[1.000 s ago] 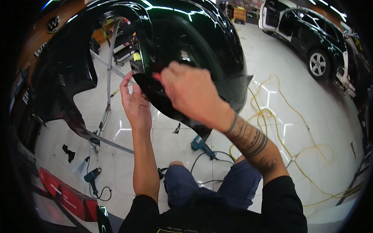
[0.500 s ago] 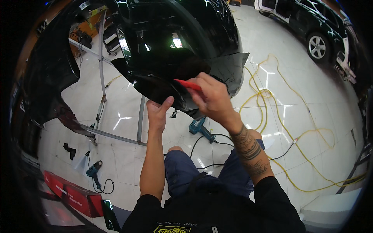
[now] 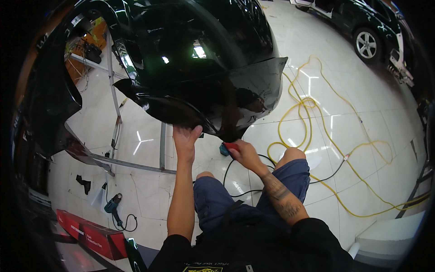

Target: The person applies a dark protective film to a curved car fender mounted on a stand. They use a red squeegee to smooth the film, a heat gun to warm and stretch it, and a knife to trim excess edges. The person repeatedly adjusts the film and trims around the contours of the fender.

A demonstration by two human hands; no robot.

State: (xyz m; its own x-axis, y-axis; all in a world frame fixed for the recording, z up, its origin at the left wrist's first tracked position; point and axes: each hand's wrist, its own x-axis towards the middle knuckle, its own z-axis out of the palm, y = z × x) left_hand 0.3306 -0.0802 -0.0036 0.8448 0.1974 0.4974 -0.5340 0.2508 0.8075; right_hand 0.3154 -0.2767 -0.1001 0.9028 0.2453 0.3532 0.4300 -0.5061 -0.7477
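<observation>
A glossy dark panel, spread left to right, is touched at its near edge by the left hand, whose grip cannot be told; 1 red tool is held in the right hand. The panel is placed beyond both.

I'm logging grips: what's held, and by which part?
Right hand holds the red tool, gripped part hidden; left hand touches the lower edge of the dark panel, grip unclear.

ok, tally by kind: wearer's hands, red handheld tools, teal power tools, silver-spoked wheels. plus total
Hands: 2, left hand and right hand
Red handheld tools: 1, red tool
Teal power tools: 2, left tool and partly hidden tool
Silver-spoked wheels: 1, car wheel
Total: 6
</observation>
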